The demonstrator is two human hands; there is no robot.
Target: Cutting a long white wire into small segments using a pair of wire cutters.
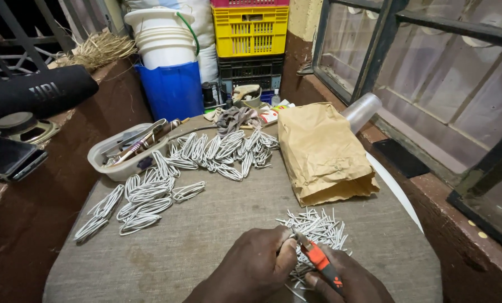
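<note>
At the bottom of the head view, my left hand (pixel 259 264) pinches a short white wire piece at the near edge of a pile of cut white wire pieces (pixel 318 229). My right hand (pixel 349 283) grips a tool with orange and black handles (pixel 321 262), its tip meeting the left fingertips. Both hands rest over the grey cloth-covered table (pixel 206 235). Several looped bundles of white wire (pixel 150 196) lie spread across the table's left and far middle.
A brown paper bag (pixel 321 151) lies on the right with a clear plastic cup (pixel 360 111) behind it. A clear tub of tools (pixel 124 151) stands at the left. Behind are a blue bin (pixel 175 90), white buckets (pixel 164 36) and stacked crates (pixel 251 31). A black speaker (pixel 37 92) sits on the left ledge.
</note>
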